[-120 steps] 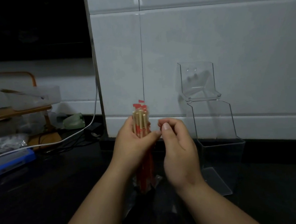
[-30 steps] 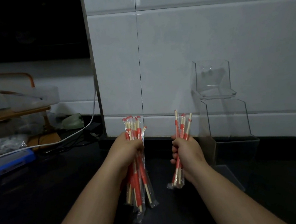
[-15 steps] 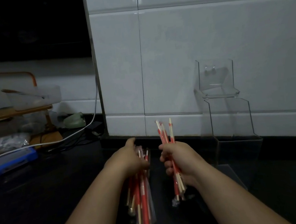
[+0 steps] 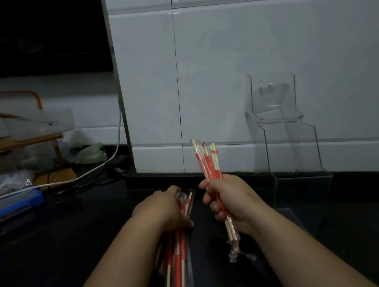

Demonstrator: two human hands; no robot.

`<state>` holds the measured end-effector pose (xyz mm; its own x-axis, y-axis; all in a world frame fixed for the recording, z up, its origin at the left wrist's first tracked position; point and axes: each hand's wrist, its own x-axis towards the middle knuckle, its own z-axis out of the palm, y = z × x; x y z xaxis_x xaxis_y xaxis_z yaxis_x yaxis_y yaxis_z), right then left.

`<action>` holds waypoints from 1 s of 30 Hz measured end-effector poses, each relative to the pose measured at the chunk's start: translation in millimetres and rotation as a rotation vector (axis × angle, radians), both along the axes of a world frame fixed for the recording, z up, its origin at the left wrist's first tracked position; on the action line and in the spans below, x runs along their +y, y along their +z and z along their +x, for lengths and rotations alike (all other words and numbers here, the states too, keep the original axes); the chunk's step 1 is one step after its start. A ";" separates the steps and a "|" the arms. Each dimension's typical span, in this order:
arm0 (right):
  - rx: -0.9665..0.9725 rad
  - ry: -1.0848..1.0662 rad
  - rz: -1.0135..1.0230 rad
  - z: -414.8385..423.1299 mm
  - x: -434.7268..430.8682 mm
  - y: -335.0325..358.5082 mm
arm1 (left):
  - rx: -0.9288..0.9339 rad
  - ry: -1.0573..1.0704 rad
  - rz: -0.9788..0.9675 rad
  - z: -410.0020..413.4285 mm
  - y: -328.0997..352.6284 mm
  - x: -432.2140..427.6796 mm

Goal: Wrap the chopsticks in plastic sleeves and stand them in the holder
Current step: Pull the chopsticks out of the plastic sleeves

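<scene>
Clear plastic holder (image 4: 291, 156): stands upright on the dark countertop (image 4: 55, 248), back against the white tiled wall (image 4: 222, 59). It is two-tiered, a small upper bin over a taller lower one.
Right hand (image 4: 231, 199): left of the holder, near it but apart. Fingers are curled tight round a small bundle.
Right-hand bundle (image 4: 209, 162): chopsticks, red and pale wood, in clear plastic sleeves. It is held tilted, tops leaning away from the holder. The lower sleeve ends hang below the hand, close to the countertop; contact cannot be determined.
Left hand (image 4: 165, 210): further left of the holder, just beyond the right hand and not touching it. It is knuckles up, fingers closed over a larger bundle.
Left-hand bundle (image 4: 179, 267): sleeved chopsticks, same red and wood. It lies low and nearly flat, running from under the hand toward the camera. Whether it rests on the countertop cannot be told.
White cable (image 4: 89, 173): well left of the holder, trailing across the countertop from the wall edge.
Blue box (image 4: 11, 206): far left of the holder, at the end of the cable.
Wooden rack (image 4: 17, 141): far left of the holder, behind the blue box, carrying a translucent container (image 4: 40, 123).
</scene>
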<state>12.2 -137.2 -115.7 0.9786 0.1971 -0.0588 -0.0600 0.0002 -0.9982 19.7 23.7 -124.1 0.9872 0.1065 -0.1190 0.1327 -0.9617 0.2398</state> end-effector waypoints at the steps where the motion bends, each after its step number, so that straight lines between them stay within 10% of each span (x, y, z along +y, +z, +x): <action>1: -0.001 0.012 -0.001 -0.3 -0.5 0.0 | -0.006 0.007 -0.008 1.2 0.9 3.0; 7: -0.097 0.077 -0.014 -3.0 1.9 2.9 | -0.314 0.142 -0.111 10.2 1.3 12.5; 10: -0.146 0.120 0.024 -2.9 4.8 1.8 | -0.670 0.065 -0.786 4.4 11.7 2.6; 13: -0.140 0.222 0.001 -3.4 5.9 -2.9 | -0.572 -0.140 -1.275 -5.5 20.9 -7.5; 21: -0.248 0.298 -0.268 -7.5 7.0 -3.5 | -0.420 -0.167 -1.171 -8.4 18.4 -13.5; 30: -0.265 0.216 -0.375 -8.7 7.3 -2.8 | -0.555 -0.076 -1.589 -8.4 24.0 -17.2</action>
<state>3.6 -130.0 -118.5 0.9085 0.4100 0.0807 0.2366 -0.3455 -0.9081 11.4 6.5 -100.0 0.9405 0.1848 0.2851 -0.3268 0.2618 0.9081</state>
